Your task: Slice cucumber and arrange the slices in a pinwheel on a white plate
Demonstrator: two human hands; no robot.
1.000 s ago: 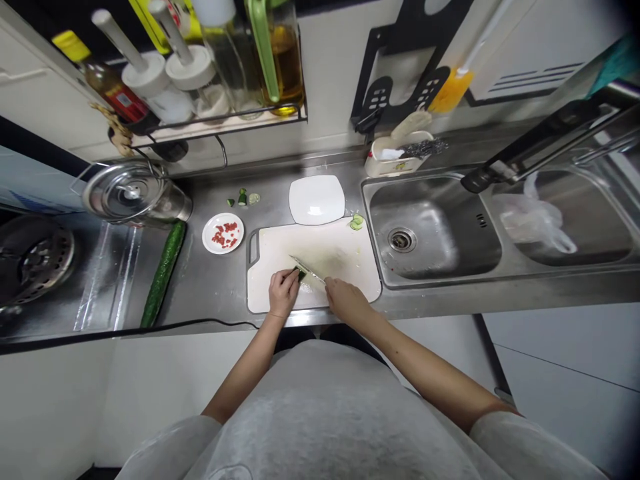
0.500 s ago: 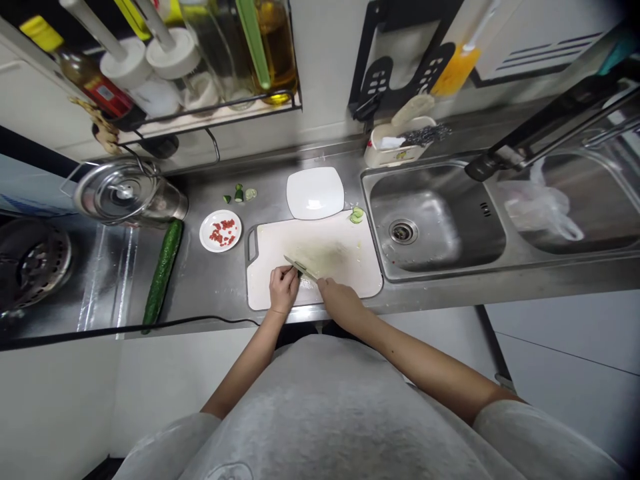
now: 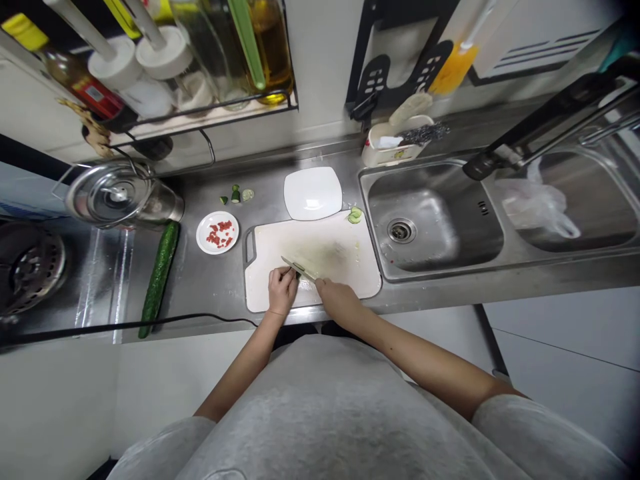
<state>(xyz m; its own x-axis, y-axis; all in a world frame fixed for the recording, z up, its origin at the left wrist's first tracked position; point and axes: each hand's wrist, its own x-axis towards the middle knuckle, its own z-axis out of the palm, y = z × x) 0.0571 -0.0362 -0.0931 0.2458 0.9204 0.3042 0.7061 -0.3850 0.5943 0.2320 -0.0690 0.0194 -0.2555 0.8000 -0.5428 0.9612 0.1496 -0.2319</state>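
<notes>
My right hand (image 3: 341, 301) grips the handle of a kitchen knife (image 3: 291, 265), its blade slanting up and left over the white cutting board (image 3: 265, 243). Close against the blade, my left hand (image 3: 282, 289) has its fingers closed on a small piece of cucumber, mostly hidden by the fingers and knife. Wet bits lie on the board under the blade, and a damp greenish stain spreads above it. A few thin cucumber slices (image 3: 355, 215) rest at the board's upper right corner.
A white square plate (image 3: 313, 193) touches the board's back edge. Left of the board are a small plate (image 3: 204, 235) of chopped red pieces, cucumber ends (image 3: 235, 195), a whole cucumber (image 3: 160, 277) and a steel pot (image 3: 167, 201). A sink (image 3: 435, 263) lies right; a black cable (image 3: 200, 315) crosses the counter's front.
The view has shifted slightly. Both hands keep nearly the same place on the board, with the knife still beside the left fingers; nothing has been let go or taken up.
</notes>
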